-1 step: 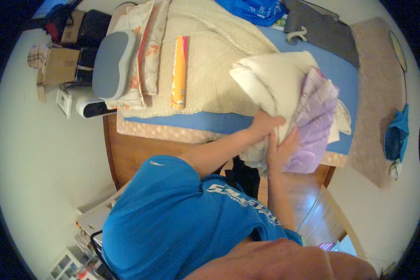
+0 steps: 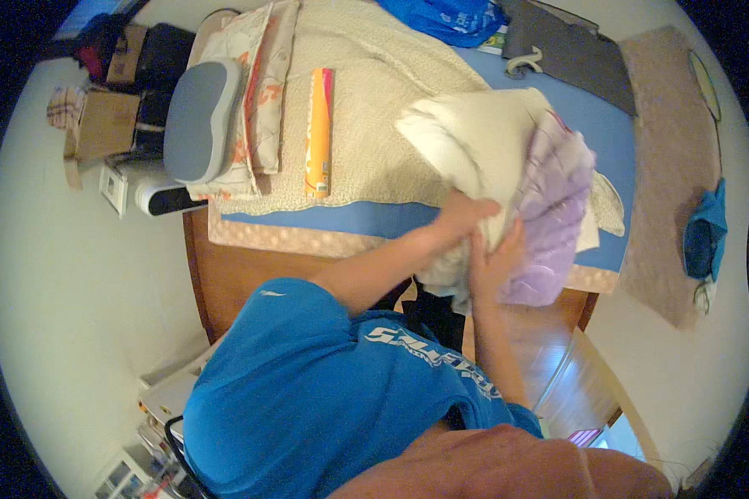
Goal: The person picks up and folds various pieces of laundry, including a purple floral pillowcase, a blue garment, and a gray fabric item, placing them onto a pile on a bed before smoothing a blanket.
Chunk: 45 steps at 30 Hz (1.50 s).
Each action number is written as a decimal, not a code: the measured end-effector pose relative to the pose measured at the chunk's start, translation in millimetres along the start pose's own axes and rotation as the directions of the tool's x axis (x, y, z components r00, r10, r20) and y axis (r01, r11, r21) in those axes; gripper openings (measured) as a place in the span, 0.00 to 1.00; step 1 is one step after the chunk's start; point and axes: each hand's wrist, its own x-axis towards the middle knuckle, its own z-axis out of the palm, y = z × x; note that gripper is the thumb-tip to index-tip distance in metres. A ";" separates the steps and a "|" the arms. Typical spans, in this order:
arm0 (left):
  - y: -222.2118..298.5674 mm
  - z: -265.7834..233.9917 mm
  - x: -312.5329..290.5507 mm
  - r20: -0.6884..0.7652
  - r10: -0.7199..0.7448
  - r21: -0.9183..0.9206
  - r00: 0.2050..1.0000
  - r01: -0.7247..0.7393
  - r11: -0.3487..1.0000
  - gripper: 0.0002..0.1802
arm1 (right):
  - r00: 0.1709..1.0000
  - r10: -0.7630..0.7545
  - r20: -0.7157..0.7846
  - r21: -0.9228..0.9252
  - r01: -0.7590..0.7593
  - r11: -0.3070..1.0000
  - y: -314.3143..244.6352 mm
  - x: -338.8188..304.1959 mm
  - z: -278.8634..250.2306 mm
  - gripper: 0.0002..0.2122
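A bulky folded quilt [image 2: 495, 125], cream-white on one side with a lilac quilted part [image 2: 553, 208], is bunched up at the near right of the bed. My left hand [image 2: 468, 214] is closed on its white near edge, thumb on top. Just to the right and nearer to me, my right hand [image 2: 498, 254] grips the fold where white meets lilac. Both hands are slightly blurred, and the fingertips are partly lost in the cloth. A greyish-white end of the bundle hangs below my wrists, over the bed's edge.
A cream fleece blanket [image 2: 374, 141] covers much of the blue bed sheet [image 2: 358, 219]. An orange box [image 2: 318, 133] lies on it. Left of that, a grey contoured cushion [image 2: 198, 121] rests on floral pillows [image 2: 268, 108]. A blue bag [image 2: 449, 18] and dark grey cloth [image 2: 566, 54] lie at the far side.
Both hands and the quilt have shifted slightly to the left, still together. The view has also moved a little; the other things on the bed keep their places.
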 end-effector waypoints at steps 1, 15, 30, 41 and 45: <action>19.9 -19.7 -10.7 -0.009 -0.102 0.048 0.995 0.102 0.994 0.21 | 1.000 -0.027 -0.003 0.031 0.027 0.999 -19.5 0.1 3.4 0.34; 89.0 -424.4 -194.7 -0.844 0.127 0.350 0.522 0.355 0.867 0.37 | 0.813 -0.041 0.581 0.543 -0.350 0.763 -38.7 7.9 76.3 0.13; -9.7 -240.7 -140.3 -0.481 0.485 0.874 0.730 0.356 0.331 0.18 | 0.991 0.045 0.129 -0.077 -0.035 0.996 228.2 326.7 122.4 0.17; -91.0 -110.2 -114.8 -0.651 0.066 0.641 0.757 0.501 0.582 0.10 | 0.602 -0.122 0.789 -0.159 0.392 0.906 152.0 364.9 102.8 0.17; -104.8 -85.1 -106.2 -0.640 0.028 0.627 0.768 0.500 0.598 0.10 | 0.732 -0.471 0.493 0.134 0.470 0.872 124.6 400.2 -1.7 0.12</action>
